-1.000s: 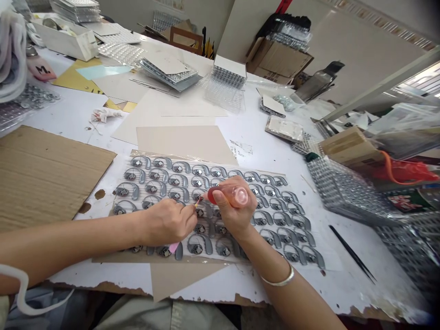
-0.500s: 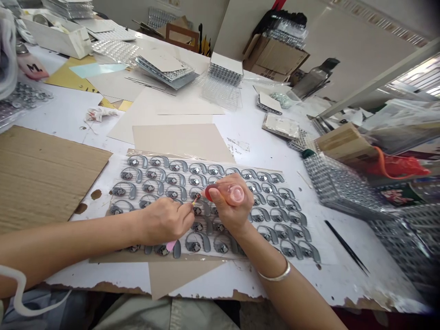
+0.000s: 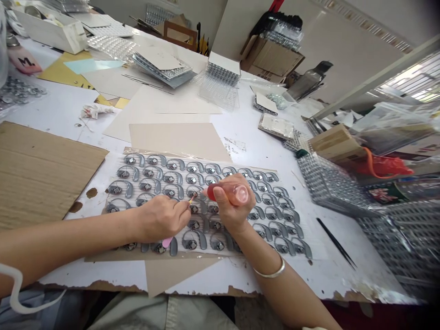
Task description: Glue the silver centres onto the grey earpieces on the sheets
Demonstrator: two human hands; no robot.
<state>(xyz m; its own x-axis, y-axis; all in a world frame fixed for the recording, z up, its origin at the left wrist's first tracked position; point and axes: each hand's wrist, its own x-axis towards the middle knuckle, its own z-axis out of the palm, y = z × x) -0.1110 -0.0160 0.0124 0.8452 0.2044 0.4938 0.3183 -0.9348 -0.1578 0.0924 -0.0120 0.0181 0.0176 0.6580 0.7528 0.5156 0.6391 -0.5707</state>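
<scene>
My right hand [image 3: 234, 208] is wrapped round a small squeeze bottle [image 3: 231, 193] of reddish liquid, lying tilted with its nozzle pointing left. The nozzle tip is close above one grey ear-hook earphone part [image 3: 194, 191]; whether it touches cannot be made out. My left hand [image 3: 167, 219] pinches a thin tool with a pink flat end [image 3: 167, 242] below the fist and a yellow tip [image 3: 191, 200] beside the same part. Several rows of such open earphone parts, with round electronics and fine wires, lie on a ribbed sheet [image 3: 220, 161]. Both hands and forearms cover some of them.
Black tweezers [image 3: 336, 243] lie to the right of the sheet. Brown cardboard [image 3: 44, 172] is at the left. Clear plastic trays [image 3: 330, 185] are stacked at the right, and a pink bottle marked M [image 3: 23, 57] stands at the far left. Paper sheets [image 3: 172, 137] lie behind.
The camera view has shifted slightly, so the bench appears a little further left. Both hands keep nearly the same place over the parts, still holding the bottle and the thin tool.
</scene>
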